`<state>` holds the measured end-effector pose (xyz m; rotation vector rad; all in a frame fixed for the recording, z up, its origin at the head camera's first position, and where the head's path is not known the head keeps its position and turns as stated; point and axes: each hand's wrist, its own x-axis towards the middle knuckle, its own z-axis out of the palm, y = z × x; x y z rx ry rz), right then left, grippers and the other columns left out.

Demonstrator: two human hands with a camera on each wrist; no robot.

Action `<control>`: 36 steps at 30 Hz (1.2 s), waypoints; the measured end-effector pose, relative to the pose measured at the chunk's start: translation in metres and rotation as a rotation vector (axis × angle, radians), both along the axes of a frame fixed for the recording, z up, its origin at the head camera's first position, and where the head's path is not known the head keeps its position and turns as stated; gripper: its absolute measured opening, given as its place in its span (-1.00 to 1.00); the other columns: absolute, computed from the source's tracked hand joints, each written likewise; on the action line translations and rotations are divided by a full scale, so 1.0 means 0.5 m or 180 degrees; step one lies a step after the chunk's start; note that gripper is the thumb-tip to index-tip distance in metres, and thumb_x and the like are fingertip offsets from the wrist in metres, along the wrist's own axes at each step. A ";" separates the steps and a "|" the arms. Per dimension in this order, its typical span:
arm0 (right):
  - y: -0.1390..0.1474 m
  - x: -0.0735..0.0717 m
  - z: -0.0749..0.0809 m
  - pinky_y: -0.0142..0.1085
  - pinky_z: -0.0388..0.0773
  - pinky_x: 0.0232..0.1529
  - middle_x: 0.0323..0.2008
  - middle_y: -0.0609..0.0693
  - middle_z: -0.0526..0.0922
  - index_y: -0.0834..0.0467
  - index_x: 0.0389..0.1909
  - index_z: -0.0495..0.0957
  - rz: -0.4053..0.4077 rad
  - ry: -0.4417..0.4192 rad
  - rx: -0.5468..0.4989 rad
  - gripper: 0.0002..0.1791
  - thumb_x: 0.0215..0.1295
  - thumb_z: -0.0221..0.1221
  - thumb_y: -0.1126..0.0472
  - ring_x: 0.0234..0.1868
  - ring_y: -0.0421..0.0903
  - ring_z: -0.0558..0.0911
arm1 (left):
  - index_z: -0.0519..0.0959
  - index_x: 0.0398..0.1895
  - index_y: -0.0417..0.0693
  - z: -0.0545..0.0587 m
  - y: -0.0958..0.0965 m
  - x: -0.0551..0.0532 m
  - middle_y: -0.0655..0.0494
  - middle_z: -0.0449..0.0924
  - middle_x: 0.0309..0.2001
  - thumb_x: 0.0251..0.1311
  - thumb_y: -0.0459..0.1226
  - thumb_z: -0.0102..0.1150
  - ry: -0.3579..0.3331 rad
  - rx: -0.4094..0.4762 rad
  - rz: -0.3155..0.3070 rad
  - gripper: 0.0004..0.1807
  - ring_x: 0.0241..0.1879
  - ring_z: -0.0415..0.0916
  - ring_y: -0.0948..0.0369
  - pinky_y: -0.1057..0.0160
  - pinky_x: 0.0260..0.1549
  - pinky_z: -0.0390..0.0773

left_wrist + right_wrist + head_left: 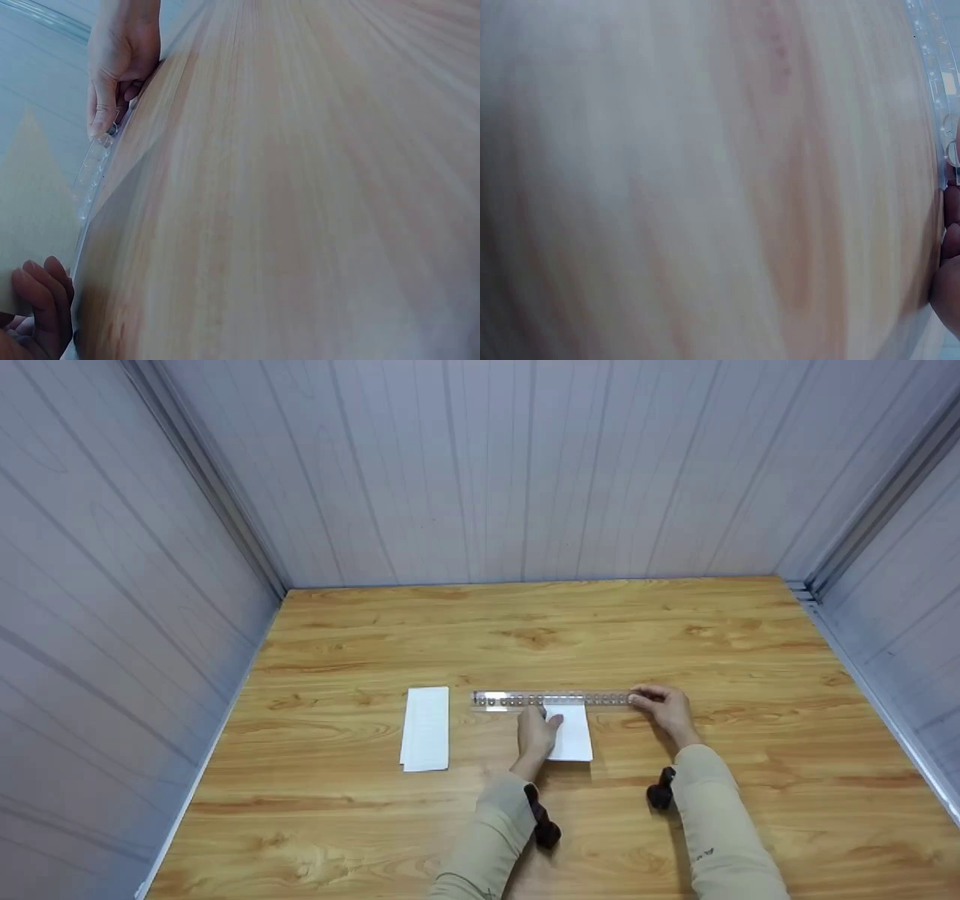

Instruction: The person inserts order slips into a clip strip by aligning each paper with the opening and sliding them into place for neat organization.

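My right hand (670, 714) pinches the right end of a clear plastic ruler (611, 699) with a row of round holes. In the left wrist view, that same hand (124, 67) has thumb and fingers on the ruler's far end. My left hand (535, 735) holds a small white sheet of paper (571, 735) at its left side, its fingers (45, 292) curled by the sheet. The paper's upper edge meets the middle of the ruler; whether it goes underneath cannot be told. Only fingertips (951, 240) and part of the ruler (930, 67) show in the right wrist view.
To the left lies a stack of folded white papers (427, 729), slightly askew. The wood-grain table (360, 825) is bounded by a pale panel wall (495, 472) behind and walls at both sides. Dark wrist mounts (547, 829) stick out from the sleeves.
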<state>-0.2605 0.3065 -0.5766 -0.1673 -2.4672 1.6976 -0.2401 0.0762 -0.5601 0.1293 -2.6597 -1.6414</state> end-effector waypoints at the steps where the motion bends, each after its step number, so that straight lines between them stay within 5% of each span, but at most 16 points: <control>1: 0.000 0.000 0.001 -0.53 0.41 -0.35 -0.30 0.19 0.60 0.39 -0.26 0.57 -0.0001 -0.0004 0.0027 -0.69 -0.03 0.28 0.28 -0.42 -0.35 0.49 | 0.05 -0.81 -0.03 0.000 0.001 0.000 0.21 -0.05 -0.73 -0.01 -0.40 0.20 -0.0001 -0.0020 -0.0005 -0.49 -0.73 -0.02 0.28 0.36 -0.74 0.02; 12: 0.001 0.001 0.000 -0.48 0.48 -0.42 -0.47 -0.15 0.59 0.47 -0.24 0.53 0.0012 -0.0027 -0.0365 -0.70 -0.02 0.25 0.38 -0.46 -0.34 0.51 | 0.10 -0.82 -0.04 0.002 0.013 0.000 0.19 0.02 -0.73 -0.01 -0.39 0.20 -0.0012 -0.0117 -0.0013 -0.52 -0.71 0.07 0.25 0.34 -0.74 0.06; 20: 0.001 -0.001 -0.002 -0.53 0.42 -0.42 -0.40 0.00 0.61 0.41 -0.29 0.57 -0.0012 0.0080 0.0003 -0.73 -0.03 0.27 0.33 -0.46 -0.36 0.48 | 0.11 -0.83 -0.03 -0.001 0.023 -0.002 0.21 0.00 -0.73 0.00 -0.38 0.20 -0.0040 -0.0097 -0.0053 -0.52 -0.72 0.05 0.26 0.35 -0.73 0.04; 32: 0.002 0.001 -0.001 -0.53 0.40 -0.40 -0.36 0.09 0.62 0.40 -0.29 0.58 0.0001 0.0092 0.0045 -0.73 -0.02 0.27 0.31 -0.44 -0.34 0.48 | 0.11 -0.81 -0.04 0.000 0.039 0.004 0.20 0.00 -0.73 0.01 -0.39 0.19 0.0009 -0.0141 -0.0079 -0.53 -0.72 0.04 0.27 0.35 -0.74 0.05; 36: 0.004 0.001 0.000 -0.53 0.40 -0.39 -0.37 0.04 0.62 0.37 -0.29 0.58 0.0020 0.0059 0.0087 -0.73 -0.01 0.27 0.28 -0.44 -0.34 0.47 | 0.27 -0.75 -0.13 0.000 0.045 0.003 0.19 0.08 -0.71 -0.01 -0.41 0.19 0.0055 -0.0152 -0.0044 -0.67 -0.67 0.12 0.25 0.34 -0.70 0.13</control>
